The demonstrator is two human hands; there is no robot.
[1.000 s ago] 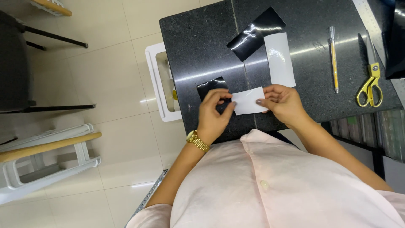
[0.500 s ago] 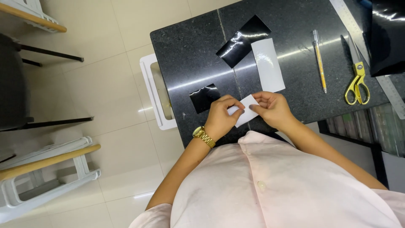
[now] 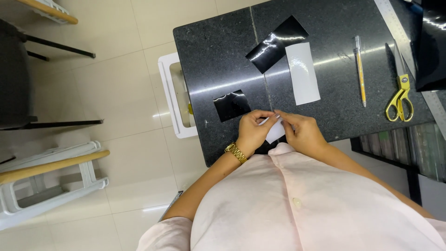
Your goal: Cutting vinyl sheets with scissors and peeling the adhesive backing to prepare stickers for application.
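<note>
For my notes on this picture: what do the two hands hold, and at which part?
Both hands hold one small white sheet. The left hand pinches its upper left edge; the right hand grips its right side.

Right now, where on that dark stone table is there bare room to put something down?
Bare stone lies between the white strip and the pen, between the pen and the scissors, and along the far left of the table, above the small black sheet. It is crowded at the near edge, where the left hand and right hand hold a white paper piece.
</note>
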